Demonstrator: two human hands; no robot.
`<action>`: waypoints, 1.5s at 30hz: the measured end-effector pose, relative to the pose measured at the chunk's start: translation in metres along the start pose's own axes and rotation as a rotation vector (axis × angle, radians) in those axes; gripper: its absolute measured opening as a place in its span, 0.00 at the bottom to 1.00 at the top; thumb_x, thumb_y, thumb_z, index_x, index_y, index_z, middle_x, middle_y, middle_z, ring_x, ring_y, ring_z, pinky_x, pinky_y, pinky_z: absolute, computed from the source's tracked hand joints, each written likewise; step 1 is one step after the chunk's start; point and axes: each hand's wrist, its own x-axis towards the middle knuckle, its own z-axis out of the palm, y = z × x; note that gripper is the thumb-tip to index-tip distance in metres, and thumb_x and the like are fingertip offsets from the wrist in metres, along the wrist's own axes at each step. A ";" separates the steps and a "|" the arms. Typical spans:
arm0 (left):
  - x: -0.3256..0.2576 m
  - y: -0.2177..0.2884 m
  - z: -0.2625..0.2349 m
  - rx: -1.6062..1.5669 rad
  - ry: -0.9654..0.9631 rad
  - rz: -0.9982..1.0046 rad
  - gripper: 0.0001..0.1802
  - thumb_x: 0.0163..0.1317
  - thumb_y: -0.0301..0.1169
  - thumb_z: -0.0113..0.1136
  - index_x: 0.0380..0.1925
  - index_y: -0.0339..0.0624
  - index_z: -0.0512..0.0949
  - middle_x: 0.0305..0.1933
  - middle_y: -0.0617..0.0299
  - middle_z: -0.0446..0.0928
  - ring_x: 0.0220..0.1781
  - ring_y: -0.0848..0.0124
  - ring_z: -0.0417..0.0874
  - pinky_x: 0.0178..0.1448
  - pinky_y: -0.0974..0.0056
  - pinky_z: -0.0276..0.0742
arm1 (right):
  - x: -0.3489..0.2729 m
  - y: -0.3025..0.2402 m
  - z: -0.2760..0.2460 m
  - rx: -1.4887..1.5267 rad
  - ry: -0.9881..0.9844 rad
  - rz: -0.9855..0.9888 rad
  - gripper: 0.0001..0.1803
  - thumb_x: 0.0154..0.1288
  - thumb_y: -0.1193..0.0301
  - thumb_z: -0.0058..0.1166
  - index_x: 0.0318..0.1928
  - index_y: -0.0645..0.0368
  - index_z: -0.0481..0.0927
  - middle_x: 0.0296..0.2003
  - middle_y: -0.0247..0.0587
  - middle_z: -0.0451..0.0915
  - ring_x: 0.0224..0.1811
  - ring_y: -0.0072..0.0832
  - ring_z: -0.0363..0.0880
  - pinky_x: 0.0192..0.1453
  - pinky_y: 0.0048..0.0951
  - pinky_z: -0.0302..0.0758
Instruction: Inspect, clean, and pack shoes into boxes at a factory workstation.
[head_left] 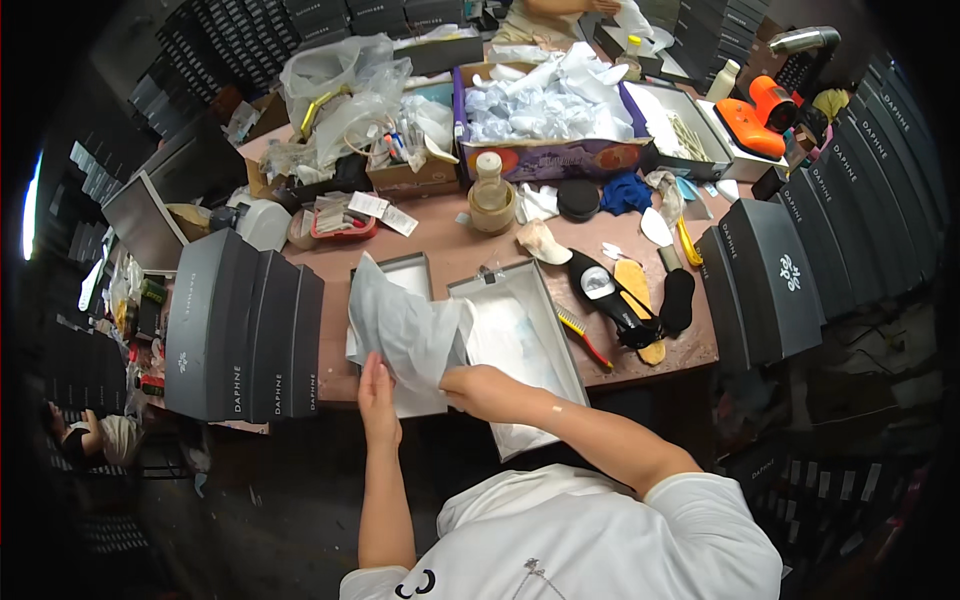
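Open shoe box and its lid side by side at the near edge of the tabletop [470, 250].

The shoe box [520, 340] lies right of the lid [395, 275]; a sheet of wrapping paper [405, 330] lies across both, with the left hand [377, 400] and right hand [480, 390] at its near edge. A stack of closed boxes [245, 325] stands left of the lid, a brush [582, 337] and insoles [640, 300] right of the box, a bottle [489, 190] behind.

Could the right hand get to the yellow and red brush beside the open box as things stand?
Probably yes, once it lets go. The right hand is pinching the grey dust bag together with the left hand. The brush lies uncovered on the table, right of the open box.
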 end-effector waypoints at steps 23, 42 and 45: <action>-0.066 0.035 0.089 0.981 -0.668 0.528 0.10 0.60 0.35 0.60 0.37 0.42 0.79 0.47 0.60 0.78 0.63 0.59 0.72 0.71 0.31 0.44 | -0.110 0.015 -0.049 0.091 0.047 0.122 0.09 0.61 0.71 0.56 0.32 0.67 0.81 0.34 0.54 0.80 0.38 0.50 0.79 0.45 0.42 0.75; -0.020 0.144 0.094 0.488 -0.407 0.599 0.15 0.61 0.30 0.51 0.42 0.32 0.80 0.38 0.57 0.76 0.41 0.66 0.78 0.50 0.65 0.72 | -0.229 0.052 -0.143 -0.181 0.688 0.446 0.52 0.42 0.62 0.76 0.67 0.59 0.62 0.67 0.64 0.57 0.70 0.55 0.59 0.70 0.42 0.62; -0.025 0.187 0.121 0.446 -0.156 1.020 0.22 0.62 0.43 0.50 0.36 0.32 0.80 0.38 0.55 0.77 0.41 0.65 0.79 0.50 0.63 0.73 | -0.209 0.092 -0.133 -0.079 0.618 0.319 0.47 0.43 0.58 0.76 0.64 0.58 0.69 0.69 0.60 0.57 0.71 0.51 0.59 0.71 0.40 0.60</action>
